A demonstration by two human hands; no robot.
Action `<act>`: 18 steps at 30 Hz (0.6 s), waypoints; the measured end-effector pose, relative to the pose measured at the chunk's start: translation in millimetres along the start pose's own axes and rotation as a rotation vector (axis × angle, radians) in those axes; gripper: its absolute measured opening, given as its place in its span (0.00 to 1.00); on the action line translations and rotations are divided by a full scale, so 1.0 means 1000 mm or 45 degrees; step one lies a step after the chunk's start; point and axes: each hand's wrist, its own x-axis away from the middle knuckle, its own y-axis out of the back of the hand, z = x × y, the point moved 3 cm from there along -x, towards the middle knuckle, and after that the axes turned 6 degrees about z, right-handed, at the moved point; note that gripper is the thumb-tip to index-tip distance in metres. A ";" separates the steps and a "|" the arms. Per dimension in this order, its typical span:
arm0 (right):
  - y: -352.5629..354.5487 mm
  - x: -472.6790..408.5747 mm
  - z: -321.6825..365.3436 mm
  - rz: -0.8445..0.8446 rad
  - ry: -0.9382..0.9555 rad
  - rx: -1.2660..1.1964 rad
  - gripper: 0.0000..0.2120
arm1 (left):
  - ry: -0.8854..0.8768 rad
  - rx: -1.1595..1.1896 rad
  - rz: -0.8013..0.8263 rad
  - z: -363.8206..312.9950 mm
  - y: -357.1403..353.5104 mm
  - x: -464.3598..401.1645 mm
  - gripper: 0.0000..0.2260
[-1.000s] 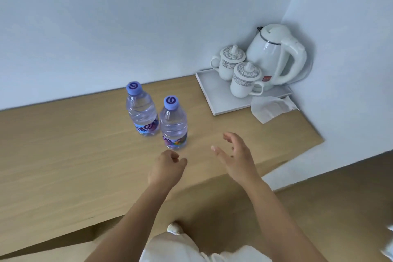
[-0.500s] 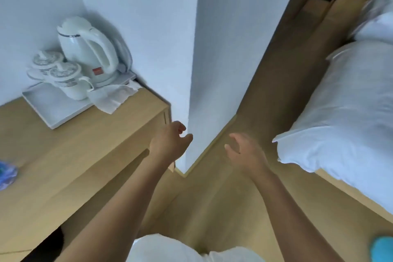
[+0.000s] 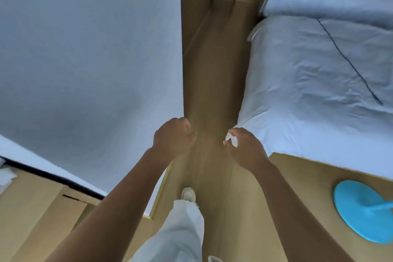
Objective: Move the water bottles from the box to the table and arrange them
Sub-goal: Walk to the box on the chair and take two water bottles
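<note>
A narrow strip of wooden floor (image 3: 214,74) ran between a white wall (image 3: 89,53) and a bed (image 3: 314,66). Both hands were empty: the left hand (image 3: 173,137) was loosely curled and the right hand (image 3: 244,148) half open, fingers bent, nothing between them. A white shoe (image 3: 188,193) stepped forward below the hands. Neither bottles nor box could be seen. The step looked like walking to the box; the hands should probably stay free and level, ready to take one bottle each.

Pale plastered wall (image 3: 85,59) left; white-sheeted bed (image 3: 319,70) right; light wooden floor strip (image 3: 214,70) between. Round blue plastic disc (image 3: 361,210) on floor before bed. Both empty hands over the strip.
</note>
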 end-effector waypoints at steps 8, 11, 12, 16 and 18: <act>0.069 -0.137 0.003 -0.122 -0.097 0.106 0.21 | -0.227 -0.142 0.052 -0.039 0.042 -0.176 0.15; 0.087 -0.175 -0.001 -0.130 -0.152 0.114 0.21 | -0.286 -0.161 0.080 -0.050 0.049 -0.222 0.15; 0.091 -0.186 -0.003 -0.127 -0.169 0.116 0.21 | -0.300 -0.175 0.097 -0.052 0.049 -0.234 0.15; 0.097 -0.226 -0.006 -0.105 -0.195 0.125 0.21 | -0.294 -0.203 0.136 -0.052 0.049 -0.278 0.13; 0.100 -0.247 -0.008 -0.100 -0.199 0.123 0.21 | -0.292 -0.205 0.143 -0.054 0.051 -0.300 0.13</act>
